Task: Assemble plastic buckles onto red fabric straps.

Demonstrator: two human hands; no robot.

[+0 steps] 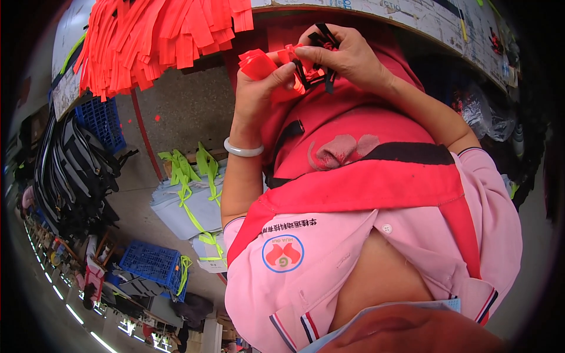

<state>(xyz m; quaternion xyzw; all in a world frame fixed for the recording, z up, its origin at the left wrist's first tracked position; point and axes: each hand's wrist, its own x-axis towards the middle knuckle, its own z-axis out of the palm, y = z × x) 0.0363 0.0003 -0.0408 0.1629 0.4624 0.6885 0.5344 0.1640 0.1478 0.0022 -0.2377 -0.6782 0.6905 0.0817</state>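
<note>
My left hand (259, 88), with a white bangle at its wrist, is closed round folded neon orange-red strips (257, 65). Close beside it, my right hand (355, 62) pinches a small bunch of black straps (325, 39) between thumb and fingers. Between the two hands the orange-red and black pieces meet; how they are joined is too small to make out. Both hands are above my red apron (353, 117), near the table's edge. A thick heap of the same orange-red strips (159, 41) hangs over the table edge at the far left.
The worktable (406, 17) runs along the far side. To the left, black and grey strapped pieces (76, 170) hang by a blue crate (101, 120). Pale panels with lime ribbons (185, 206) are stacked below; another blue crate (152, 262) and a person (93, 273) appear farther off.
</note>
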